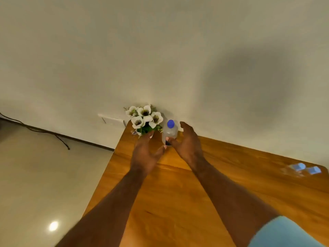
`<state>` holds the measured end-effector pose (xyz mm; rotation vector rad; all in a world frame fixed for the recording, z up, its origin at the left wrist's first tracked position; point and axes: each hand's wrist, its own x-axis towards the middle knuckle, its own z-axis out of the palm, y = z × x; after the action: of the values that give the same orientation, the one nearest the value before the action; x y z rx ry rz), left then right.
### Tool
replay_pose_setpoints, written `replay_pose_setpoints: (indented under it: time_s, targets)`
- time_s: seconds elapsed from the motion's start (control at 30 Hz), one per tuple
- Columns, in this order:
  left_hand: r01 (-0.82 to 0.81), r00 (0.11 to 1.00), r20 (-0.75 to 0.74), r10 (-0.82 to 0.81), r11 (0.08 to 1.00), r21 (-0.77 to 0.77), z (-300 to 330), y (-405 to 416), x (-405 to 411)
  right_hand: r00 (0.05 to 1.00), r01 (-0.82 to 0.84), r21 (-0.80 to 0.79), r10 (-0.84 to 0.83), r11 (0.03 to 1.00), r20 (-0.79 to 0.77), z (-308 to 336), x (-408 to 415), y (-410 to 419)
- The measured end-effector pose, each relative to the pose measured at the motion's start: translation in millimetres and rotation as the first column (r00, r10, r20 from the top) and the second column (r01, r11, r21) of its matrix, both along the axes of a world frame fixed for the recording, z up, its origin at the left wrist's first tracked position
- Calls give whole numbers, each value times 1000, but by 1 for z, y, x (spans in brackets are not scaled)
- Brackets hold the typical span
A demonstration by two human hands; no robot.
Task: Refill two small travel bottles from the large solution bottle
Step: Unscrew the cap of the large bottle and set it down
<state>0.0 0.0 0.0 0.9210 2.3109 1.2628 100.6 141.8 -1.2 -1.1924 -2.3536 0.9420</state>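
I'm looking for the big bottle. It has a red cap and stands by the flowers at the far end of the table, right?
Nearly. The head view shows the big bottle with a blue cap, not a red one. It does stand by the flowers at the far end of the table, with both open hands reaching toward it.

Two bare forearms are showing, no sleeves reaching the wrists, no watch, rings or bands that I can make out. Left grip (146,154) and right grip (188,143) are both bare, no gloves; short fingernails are catching light at the thumb tips. A light blue sleeve (284,232) is showing at the right upper arm, plain fabric, no visible print. Edges are blurring slightly.
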Motion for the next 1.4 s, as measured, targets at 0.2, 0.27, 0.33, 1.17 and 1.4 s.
replay_pose_setpoints:
  time_s: [0.2,0.27,0.33,1.17,1.4]
  targets:
    - [35,999,28,-34,999,-26,-21,13,-4,999,38,-13,-38,999,-5,-20,-26,5]
    - [56,998,25,-56,998,-4,-23,14,-6,999,44,20,-44,999,1,-21,-25,4]
    - [66,997,42,-67,998,18,-22,15,-6,998,59,33,-59,998,2,-19,-19,2]
    - [581,757,-58,-651,629,517,343,87,149,980,42,306,21,951,-198,398,193,3]
    - [523,799,-27,-601,671,526,423,90,200,961,64,417,56,906,-269,512,254,4]
